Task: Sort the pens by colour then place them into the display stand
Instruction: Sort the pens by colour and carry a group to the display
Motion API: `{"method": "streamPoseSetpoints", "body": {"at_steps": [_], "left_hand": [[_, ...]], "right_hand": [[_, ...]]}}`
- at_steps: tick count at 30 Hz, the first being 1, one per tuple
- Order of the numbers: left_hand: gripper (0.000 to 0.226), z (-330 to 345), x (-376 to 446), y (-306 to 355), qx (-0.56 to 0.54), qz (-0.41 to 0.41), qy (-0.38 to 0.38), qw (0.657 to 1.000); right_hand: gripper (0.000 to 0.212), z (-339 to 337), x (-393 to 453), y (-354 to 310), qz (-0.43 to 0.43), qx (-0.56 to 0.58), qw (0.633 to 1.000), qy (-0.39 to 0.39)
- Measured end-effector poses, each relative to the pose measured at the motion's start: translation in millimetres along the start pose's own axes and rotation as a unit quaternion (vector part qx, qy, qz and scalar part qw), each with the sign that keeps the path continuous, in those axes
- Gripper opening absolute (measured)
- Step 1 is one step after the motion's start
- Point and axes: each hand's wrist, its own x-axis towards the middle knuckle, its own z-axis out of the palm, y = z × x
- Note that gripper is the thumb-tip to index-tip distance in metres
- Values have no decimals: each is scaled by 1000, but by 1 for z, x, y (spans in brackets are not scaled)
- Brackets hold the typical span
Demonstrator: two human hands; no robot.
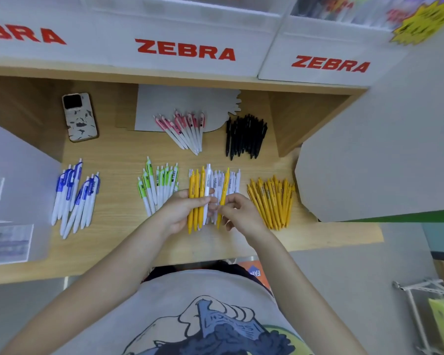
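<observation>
Pens lie in colour groups on the wooden desk point(318, 237): blue-and-white pens point(75, 198) at left, green-and-white pens point(157, 185), pink-and-white pens point(185, 129) at the back, black pens point(245, 135), and yellow pens point(272, 201) at right. My left hand point(182, 208) grips a mixed bunch of yellow and white pens point(199, 198) upright over the desk's middle. My right hand point(237, 210) pinches one yellow pen point(224, 196) at the bunch's right side. Several white pens point(232, 181) lie behind the hands. The white display stand point(113, 37) marked ZEBRA runs along the top.
A phone point(79, 116) in a patterned case lies at the back left. A white card point(164, 103) lies under the pink pens. A grey panel point(369, 155) stands at right and a clear plastic box point(13, 201) at left. A wire rack point(426, 303) is at lower right.
</observation>
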Motion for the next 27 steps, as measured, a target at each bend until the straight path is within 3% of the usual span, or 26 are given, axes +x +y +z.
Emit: {"method": "streamPoseSetpoints", "body": {"at_steps": [4, 12, 23, 27], "left_hand": [[29, 7, 4, -5, 23, 13, 9, 1000], [27, 26, 13, -16, 30, -5, 40, 999], [23, -3, 10, -18, -56, -9, 36, 998], [23, -12, 2, -21, -51, -5, 38, 998]], "right_hand": [[18, -9, 0, 4, 4, 12, 1000, -7], [10, -13, 0, 13, 6, 57, 998, -9], [39, -18, 32, 20, 42, -10, 998, 40], [27, -11, 44, 24, 37, -36, 998, 34]]}}
